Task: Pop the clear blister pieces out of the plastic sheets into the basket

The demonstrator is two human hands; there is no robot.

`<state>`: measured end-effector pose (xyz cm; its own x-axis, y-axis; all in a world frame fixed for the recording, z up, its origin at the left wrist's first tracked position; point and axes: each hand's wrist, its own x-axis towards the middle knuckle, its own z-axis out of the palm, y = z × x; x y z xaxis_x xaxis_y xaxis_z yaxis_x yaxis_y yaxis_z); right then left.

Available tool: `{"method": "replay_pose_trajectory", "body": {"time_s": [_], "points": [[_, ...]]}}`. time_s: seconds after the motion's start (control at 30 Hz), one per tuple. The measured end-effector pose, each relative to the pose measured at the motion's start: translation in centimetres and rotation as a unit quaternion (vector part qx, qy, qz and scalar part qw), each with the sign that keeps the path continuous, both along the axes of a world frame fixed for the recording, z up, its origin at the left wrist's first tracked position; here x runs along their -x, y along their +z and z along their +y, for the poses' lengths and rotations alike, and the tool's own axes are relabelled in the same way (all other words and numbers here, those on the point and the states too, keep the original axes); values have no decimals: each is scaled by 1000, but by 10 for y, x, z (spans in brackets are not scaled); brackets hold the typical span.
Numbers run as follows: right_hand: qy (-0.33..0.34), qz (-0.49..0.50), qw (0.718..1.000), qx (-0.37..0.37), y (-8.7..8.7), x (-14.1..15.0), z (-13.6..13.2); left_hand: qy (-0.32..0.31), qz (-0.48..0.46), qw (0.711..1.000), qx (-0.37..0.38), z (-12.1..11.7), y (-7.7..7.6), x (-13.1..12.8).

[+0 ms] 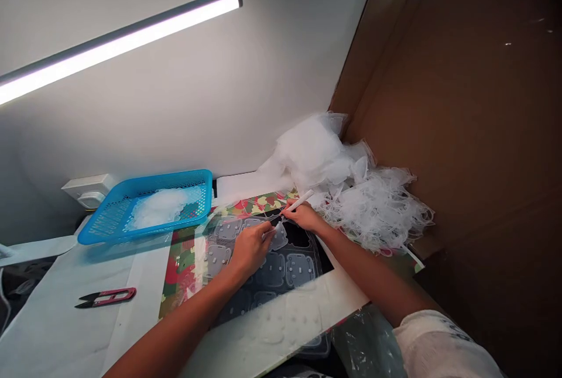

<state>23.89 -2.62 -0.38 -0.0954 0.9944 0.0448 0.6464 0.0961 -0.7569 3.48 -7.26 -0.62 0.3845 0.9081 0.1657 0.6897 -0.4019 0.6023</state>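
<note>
My right hand [304, 216] is closed around a slim white pen-like tool [302, 199], its lower tip pointing down to the left. My left hand [253, 244] pinches a small translucent moulded piece [279, 239], lifted at one edge beside the tool's tip. Both hands are over a translucent sheet [268, 272] with several rounded moulded shapes, which lies on a black surface. A bare black outline shows just right of the lifted piece. Whether the tool's tip touches the piece, I cannot tell.
A blue basket [144, 182] with thin white pieces stands at the back left. Thread snips [108, 297] lie on the white table [83, 337]. White translucent sheets [307, 147] and stringy scraps [377, 208] are heaped behind my right hand, against brown cardboard [448, 109].
</note>
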Motion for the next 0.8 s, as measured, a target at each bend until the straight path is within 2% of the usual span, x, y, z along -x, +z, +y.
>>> {"method": "replay_pose_trajectory", "body": {"time_s": [0.13, 0.27, 0.33, 0.4, 0.47, 0.53, 0.6, 0.7, 0.8], "points": [[-7, -5, 1000, -15, -6, -4, 6, 18, -65, 998, -2, -11, 1, 11], [-2, 12, 1000, -15, -10, -9, 10, 31, -183, 979, 85, -14, 4, 27], [4, 38, 999, -9, -7, -13, 9, 38, -205, 971, 114, -11, 10, 40], [-14, 83, 996, -18, -1, -13, 4, 68, -163, 979, 98, -7, 17, 56], [-35, 127, 990, -46, 6, -7, -4, 101, -68, 991, 63, -5, 22, 73], [-16, 141, 988, -67, 10, 8, -16, 117, 37, 992, 43, -7, 23, 84], [53, 137, 987, -66, 9, 28, -28, 95, 107, 989, 40, -13, 20, 87], [153, 116, 979, -74, -2, 56, -41, 19, 167, 986, 2, -27, 12, 83], [185, 95, 973, -102, -12, 71, -46, -24, 236, 971, -27, -38, 5, 77]]}}
